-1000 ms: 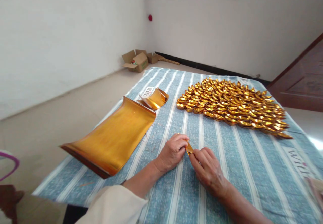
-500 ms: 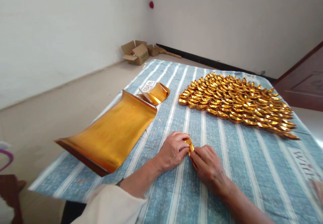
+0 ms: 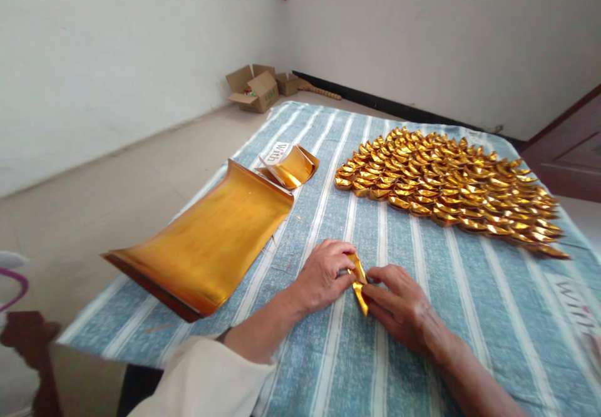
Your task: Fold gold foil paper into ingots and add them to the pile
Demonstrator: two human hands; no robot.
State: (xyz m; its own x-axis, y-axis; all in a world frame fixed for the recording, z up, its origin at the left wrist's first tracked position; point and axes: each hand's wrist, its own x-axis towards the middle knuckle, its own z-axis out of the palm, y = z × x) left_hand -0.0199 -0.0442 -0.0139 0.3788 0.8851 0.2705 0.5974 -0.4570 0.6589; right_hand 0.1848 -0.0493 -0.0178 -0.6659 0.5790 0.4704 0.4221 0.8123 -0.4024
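My left hand (image 3: 323,275) and my right hand (image 3: 399,304) meet over the striped cloth and both pinch a small folded piece of gold paper (image 3: 359,279), which stands partly on edge between the fingertips. To the left lies a thick stack of gold foil sheets (image 3: 206,241) with curled ends. Beyond that stack sits a smaller curled bundle of gold paper (image 3: 292,166). A large spread of finished gold paper ingots (image 3: 451,185) lies in overlapping rows at the back right.
A blue-and-white striped cloth (image 3: 422,354) covers the work surface. Open cardboard boxes (image 3: 256,88) stand on the floor by the far wall. A dark wooden door (image 3: 568,148) is at the right. A dark chair part (image 3: 28,342) is at the lower left.
The gold piece has been worked further and now shows more between my fingers, turned on edge. My hands shifted slightly apart; the camera view tilted down and right.
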